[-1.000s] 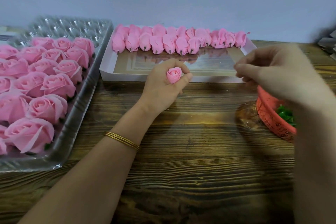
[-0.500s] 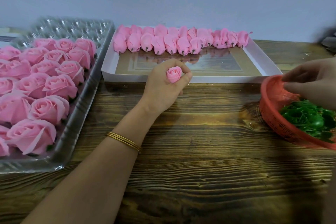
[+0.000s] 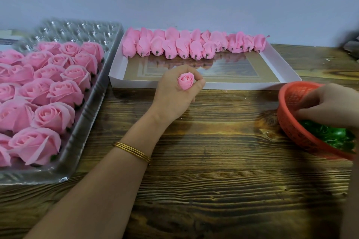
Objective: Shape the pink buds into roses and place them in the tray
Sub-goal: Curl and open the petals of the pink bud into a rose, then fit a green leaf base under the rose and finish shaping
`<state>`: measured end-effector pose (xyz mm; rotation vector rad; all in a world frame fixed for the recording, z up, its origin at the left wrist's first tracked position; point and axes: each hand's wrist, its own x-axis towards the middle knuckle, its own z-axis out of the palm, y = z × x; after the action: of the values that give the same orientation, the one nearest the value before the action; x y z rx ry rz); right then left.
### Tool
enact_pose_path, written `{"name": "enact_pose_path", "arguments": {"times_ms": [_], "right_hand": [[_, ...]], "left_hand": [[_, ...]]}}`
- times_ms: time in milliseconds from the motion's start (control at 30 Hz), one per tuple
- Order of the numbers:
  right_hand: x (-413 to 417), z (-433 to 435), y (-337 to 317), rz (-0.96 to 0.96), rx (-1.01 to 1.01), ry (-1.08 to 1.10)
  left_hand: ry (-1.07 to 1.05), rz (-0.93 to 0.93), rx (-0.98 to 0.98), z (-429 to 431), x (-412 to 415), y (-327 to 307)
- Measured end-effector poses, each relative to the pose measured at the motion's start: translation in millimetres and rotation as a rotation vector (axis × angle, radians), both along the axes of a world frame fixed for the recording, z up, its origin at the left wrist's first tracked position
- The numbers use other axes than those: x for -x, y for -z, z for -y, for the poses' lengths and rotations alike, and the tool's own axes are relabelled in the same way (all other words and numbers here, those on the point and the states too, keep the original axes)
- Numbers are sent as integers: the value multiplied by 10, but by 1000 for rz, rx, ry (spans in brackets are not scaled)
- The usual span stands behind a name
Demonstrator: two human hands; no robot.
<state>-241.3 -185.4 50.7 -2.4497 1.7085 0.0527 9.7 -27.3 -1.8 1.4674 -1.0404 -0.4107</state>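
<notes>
My left hand (image 3: 174, 99) is closed around a small pink bud (image 3: 186, 80), holding it upright just in front of the white box (image 3: 194, 84). Along the back of that box lies a row of several pink buds (image 3: 194, 45). At the left, a clear plastic tray (image 3: 91, 106) holds several finished pink roses (image 3: 46, 87). My right hand (image 3: 328, 106) reaches down into the red basket (image 3: 295, 122), fingers bent over the green pieces (image 3: 334, 137); what the fingers hold is hidden.
The wooden table (image 3: 213, 161) runs between the tray and the basket. The tray's far rows of cups (image 3: 77, 31) hold no roses. A dark object (image 3: 351, 46) sits at the far right edge by the wall.
My right hand moved right and down from beside the box into the red basket. My left hand kept the bud in the same place.
</notes>
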Motion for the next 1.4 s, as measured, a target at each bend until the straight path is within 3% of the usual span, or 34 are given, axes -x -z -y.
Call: {"name": "enact_pose_path", "arguments": {"times_ms": [500, 867, 1100, 1400], "right_hand": [[-96, -115, -56, -10, -42, -4], [-154, -168, -19, 234, 105, -62], [-195, -213, -41, 87, 14, -54], [-181, -208, -31, 132, 17, -35]], "left_hand": [[9, 17, -7, -16, -7, -1], [23, -1, -20, -25, 6, -13], [18, -3, -14, -20, 0, -5], [22, -17, -15, -11, 8, -4]]}}
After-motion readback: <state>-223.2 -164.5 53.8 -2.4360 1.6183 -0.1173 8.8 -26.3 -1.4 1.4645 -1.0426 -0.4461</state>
